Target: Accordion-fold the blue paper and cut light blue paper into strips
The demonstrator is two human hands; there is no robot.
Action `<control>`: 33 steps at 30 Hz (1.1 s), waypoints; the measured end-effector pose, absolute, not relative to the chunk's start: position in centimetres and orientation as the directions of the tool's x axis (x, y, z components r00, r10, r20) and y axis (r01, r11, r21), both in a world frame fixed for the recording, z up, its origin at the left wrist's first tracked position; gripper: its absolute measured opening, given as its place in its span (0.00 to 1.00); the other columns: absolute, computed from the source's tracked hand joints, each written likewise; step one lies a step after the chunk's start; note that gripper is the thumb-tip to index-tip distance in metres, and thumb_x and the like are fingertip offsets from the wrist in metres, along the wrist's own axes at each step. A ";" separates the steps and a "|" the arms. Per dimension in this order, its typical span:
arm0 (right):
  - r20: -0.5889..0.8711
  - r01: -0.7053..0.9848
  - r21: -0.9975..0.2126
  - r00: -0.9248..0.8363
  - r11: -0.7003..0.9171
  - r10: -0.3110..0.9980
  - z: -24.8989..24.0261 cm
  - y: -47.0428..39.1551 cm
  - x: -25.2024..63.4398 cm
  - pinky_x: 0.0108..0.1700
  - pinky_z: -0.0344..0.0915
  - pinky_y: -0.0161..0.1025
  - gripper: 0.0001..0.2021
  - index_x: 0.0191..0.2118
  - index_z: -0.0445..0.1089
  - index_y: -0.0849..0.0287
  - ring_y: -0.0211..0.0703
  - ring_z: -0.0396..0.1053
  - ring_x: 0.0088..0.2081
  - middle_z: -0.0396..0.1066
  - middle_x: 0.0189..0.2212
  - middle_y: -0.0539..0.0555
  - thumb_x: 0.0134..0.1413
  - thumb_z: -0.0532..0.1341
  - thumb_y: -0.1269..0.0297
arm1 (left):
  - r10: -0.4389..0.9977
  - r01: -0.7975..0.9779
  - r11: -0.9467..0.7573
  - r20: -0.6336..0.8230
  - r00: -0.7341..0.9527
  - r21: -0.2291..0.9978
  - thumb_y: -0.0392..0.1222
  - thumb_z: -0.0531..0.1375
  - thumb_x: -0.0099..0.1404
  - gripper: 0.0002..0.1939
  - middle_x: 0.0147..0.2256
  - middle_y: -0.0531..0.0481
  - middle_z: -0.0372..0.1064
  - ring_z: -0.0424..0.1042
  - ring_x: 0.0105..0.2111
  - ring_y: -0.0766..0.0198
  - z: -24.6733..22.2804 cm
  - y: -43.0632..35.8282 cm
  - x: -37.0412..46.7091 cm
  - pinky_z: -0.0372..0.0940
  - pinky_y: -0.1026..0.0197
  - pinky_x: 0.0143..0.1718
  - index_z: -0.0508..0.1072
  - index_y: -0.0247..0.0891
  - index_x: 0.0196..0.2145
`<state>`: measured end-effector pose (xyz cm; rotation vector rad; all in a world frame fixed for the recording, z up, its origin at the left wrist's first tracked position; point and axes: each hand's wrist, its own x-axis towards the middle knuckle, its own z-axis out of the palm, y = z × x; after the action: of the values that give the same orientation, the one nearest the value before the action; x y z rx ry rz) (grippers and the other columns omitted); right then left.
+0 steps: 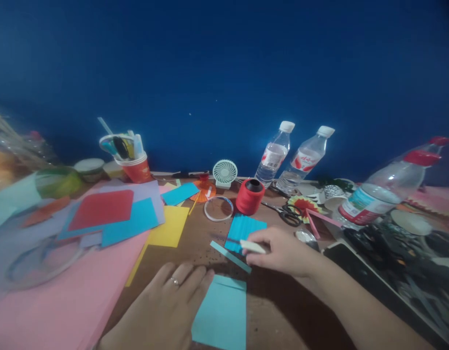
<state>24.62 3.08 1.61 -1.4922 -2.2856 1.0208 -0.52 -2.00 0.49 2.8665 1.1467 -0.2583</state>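
Note:
My left hand (173, 296) lies flat on the table, fingers stretched out and a ring on one of them. Its edge meets a light blue paper sheet (222, 311) near the front. My right hand (281, 250) is closed around a small pale, flat object (252, 247) whose kind I cannot make out. Under and behind that hand is a pleated bright blue paper (242, 228), partly covered by it. A narrow light blue paper strip (230, 256) lies slantwise between the two hands. Beyond the pleated paper stands a red thread spool (250, 197).
Coloured paper sheets (166, 227) spread to the left. Scissors (286, 214) and a clear ring (218, 209) lie near the spool. At the back are a small fan (225, 172), a red cup of tools (136, 169) and two water bottles (272, 155). A larger bottle (377, 194) leans at right.

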 end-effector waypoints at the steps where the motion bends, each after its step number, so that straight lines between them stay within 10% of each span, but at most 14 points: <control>1: -0.153 0.675 -0.711 -0.423 0.198 0.893 1.4 3.1 24.5 0.26 0.53 0.32 0.05 0.30 0.71 0.58 0.35 0.61 0.24 0.65 0.21 0.46 0.48 0.60 0.64 | 0.677 0.685 -0.729 -0.166 0.717 -0.015 0.27 0.48 0.50 0.34 0.55 0.43 0.63 0.64 0.49 0.45 0.5 -2.0 -0.4 0.62 0.40 0.46 0.62 0.37 0.57; 15: -0.157 0.732 -0.580 -0.530 0.357 0.833 -0.2 2.6 22.7 0.26 0.50 0.31 0.08 0.23 0.67 0.57 0.35 0.62 0.29 0.64 0.25 0.44 0.41 0.67 0.64 | 0.663 0.655 -0.746 -0.051 0.746 -0.116 0.25 0.48 0.50 0.35 0.51 0.43 0.67 0.67 0.44 0.44 -1.6 -2.5 -1.5 0.63 0.38 0.39 0.61 0.37 0.57; 27: -0.071 0.797 -0.565 -0.305 0.214 0.950 0.9 2.6 24.4 0.33 0.59 0.38 0.15 0.52 0.53 0.52 0.45 0.69 0.34 0.71 0.38 0.54 0.60 0.50 0.62 | 0.771 0.764 -0.634 -0.014 0.637 -0.118 0.37 0.51 0.61 0.20 0.48 0.41 0.69 0.66 0.45 0.46 -0.3 -0.7 -1.0 0.62 0.42 0.42 0.68 0.36 0.51; 33: -0.034 0.870 -0.369 -0.365 0.328 0.930 0.8 -0.3 24.7 0.33 0.60 0.39 0.13 0.49 0.58 0.53 0.47 0.70 0.35 0.70 0.41 0.54 0.58 0.51 0.66 | 0.756 0.755 -0.655 -0.032 0.654 -0.025 0.34 0.49 0.61 0.23 0.51 0.43 0.66 0.64 0.49 0.47 0.5 0.2 -0.9 0.61 0.41 0.46 0.64 0.39 0.54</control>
<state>24.66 -0.33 0.84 -1.6510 -2.4043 0.4890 -0.91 0.21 0.54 2.8654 1.3090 -0.0619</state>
